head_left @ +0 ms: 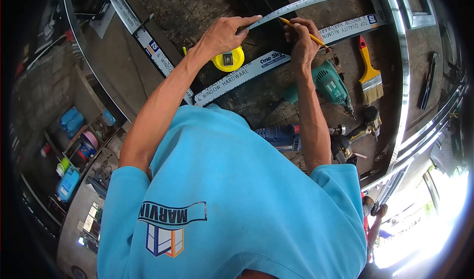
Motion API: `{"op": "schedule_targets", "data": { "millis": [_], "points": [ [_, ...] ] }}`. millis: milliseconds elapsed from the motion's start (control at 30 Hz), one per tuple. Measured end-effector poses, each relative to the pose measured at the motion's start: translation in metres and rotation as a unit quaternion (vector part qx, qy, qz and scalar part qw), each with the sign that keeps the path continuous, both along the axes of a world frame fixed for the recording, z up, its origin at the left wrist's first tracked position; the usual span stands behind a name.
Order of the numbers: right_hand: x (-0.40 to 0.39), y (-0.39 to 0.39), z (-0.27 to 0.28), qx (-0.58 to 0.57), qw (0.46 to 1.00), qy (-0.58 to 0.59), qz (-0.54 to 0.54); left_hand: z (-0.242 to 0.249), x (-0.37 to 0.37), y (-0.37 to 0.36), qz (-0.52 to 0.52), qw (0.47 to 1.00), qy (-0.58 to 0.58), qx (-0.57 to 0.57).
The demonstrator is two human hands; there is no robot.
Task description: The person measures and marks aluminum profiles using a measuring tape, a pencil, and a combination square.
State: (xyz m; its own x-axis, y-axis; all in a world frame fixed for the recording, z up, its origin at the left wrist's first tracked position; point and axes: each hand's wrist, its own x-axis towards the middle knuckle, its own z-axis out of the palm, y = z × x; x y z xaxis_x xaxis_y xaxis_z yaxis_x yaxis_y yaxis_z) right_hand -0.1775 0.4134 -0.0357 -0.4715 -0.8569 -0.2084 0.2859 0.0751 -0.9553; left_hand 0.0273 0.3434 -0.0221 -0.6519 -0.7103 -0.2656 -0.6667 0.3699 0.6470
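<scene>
My left hand (227, 34) pinches the pale blade of a tape measure (296, 5), which runs up and to the right over a dark metal profile (266, 1). Just below that hand is the yellow tape measure case (236, 56). Closed around a yellow pencil (316, 40), my right hand (302, 42) holds its tip close to the blade and the dark profile. Printed protective film covers an aluminium bar (242, 77) that passes under both forearms.
A green power drill (331, 84), a blue power tool (279, 137) and a yellow-handled paintbrush (369, 74) lie on the dark worktop right of my arms. Another film-covered bar (123, 9) is at upper left. Another person's hand (381, 211) shows at lower right.
</scene>
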Motion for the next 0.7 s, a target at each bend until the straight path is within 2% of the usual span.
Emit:
{"op": "schedule_targets", "data": {
  "millis": [233,300,367,433,467,533,567,633,667,700],
  "points": [
    [-0.004,0.002,-0.002,-0.009,0.999,-0.039,-0.012,-0.006,0.001,0.000,0.006,1.000,0.020,-0.006],
    [0.001,0.003,0.012,-0.019,0.998,-0.054,-0.020,-0.009,0.002,0.002,0.006,0.999,0.029,-0.012],
    [0.010,0.014,0.034,0.002,0.987,0.124,-0.100,-0.006,0.004,0.000,0.003,0.999,0.038,-0.019],
    [0.014,0.032,0.051,0.022,0.980,0.160,-0.112,0.007,0.005,0.000,0.068,0.988,0.078,0.111],
    [0.014,0.042,0.061,0.042,0.973,0.194,-0.121,0.011,0.009,0.002,0.063,0.988,0.086,0.110],
    [0.018,0.073,0.066,0.050,0.961,0.238,-0.128,0.017,0.028,0.005,0.178,0.963,0.165,0.120],
    [0.023,0.088,0.067,0.061,0.951,0.273,-0.130,0.022,0.042,0.009,0.174,0.963,0.171,0.115],
    [0.042,0.108,0.075,0.079,0.955,0.262,-0.118,0.031,0.066,0.019,0.301,0.902,0.262,0.167],
    [0.053,0.115,0.075,0.105,0.958,0.248,-0.103,0.031,0.070,0.026,0.343,0.867,0.341,0.122],
    [0.063,0.123,0.067,0.094,0.958,0.257,-0.088,0.031,0.079,0.032,0.383,0.851,0.339,0.116]
  ]
}}
